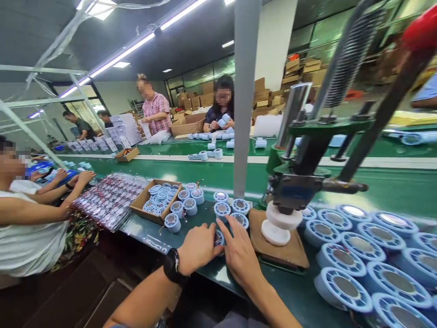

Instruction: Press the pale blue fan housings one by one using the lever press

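Note:
A small light-blue round housing (219,237) stands on the bench between my hands, mostly covered by fingers. My left hand (200,246), with a black watch on the wrist, is closed around its left side, thumb at the near edge. On the other side, my right hand (241,250) has its fingers stretched forward, fingertips at the housing's upper right edge. Just beyond stand several similar light-blue housings (222,209). To my right, a hand press (297,187) with a red-tipped lever holds a white round pad (284,215) above another white disc (276,233).
A cardboard box (136,207) of blue rings stands left, beside more housings (190,206). Farther left lie wired parts on a silvery sheet (111,198) and a seated co-worker. Larger blue housings (343,287) crowd the right. A grey post (245,100) rises before the green conveyor (170,168).

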Demonstrator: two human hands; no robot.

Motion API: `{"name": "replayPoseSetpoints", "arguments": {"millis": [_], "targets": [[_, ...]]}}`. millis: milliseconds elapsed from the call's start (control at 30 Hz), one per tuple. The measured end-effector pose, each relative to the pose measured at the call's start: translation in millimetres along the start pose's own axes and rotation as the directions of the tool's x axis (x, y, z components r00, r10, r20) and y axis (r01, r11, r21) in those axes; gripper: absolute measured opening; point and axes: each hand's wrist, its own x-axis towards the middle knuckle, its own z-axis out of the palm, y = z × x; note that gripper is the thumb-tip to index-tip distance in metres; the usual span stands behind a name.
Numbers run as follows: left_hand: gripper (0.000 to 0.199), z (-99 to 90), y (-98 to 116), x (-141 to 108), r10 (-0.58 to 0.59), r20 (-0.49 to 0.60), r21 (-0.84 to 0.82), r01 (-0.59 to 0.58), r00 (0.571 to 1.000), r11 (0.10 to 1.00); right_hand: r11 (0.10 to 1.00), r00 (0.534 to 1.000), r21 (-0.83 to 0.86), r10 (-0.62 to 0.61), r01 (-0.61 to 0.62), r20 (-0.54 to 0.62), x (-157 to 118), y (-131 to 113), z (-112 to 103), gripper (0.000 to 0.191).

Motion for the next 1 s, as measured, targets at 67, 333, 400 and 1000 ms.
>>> {"name": "replayPoseSetpoints", "arguments": {"millis": [67,333,400,1000], "targets": [[0.061,6.3,-12.4,-6.8,0.050,-0.029,-0.091,-0.052,0.998,0.995,0.993,0.999,0.119,-0.002,0.006,-0.039,-9.0,-11.5,3.5,0.052],[0.035,-68.1,-185.2,20.8,-0.313,-0.325,-0.067,0.308,0.893,0.949,0.961,0.999,0.276,-0.014,0.026,-0.044,-14.6,-28.5,12.8,0.026],[0.030,-71.9,-215.2,40.1,-0.291,-0.299,-0.060,0.287,0.909,0.956,0.942,0.996,0.329,-0.041,0.063,-0.074,-15.6,-28.2,13.1,0.025],[0.024,33.3,-80.9,-4.1,-0.087,-0.298,-0.462,-0.064,0.951,0.884,0.869,0.970,0.432,0.233,-0.240,0.071,-66.9,4.8,-40.2,0.034]]}}
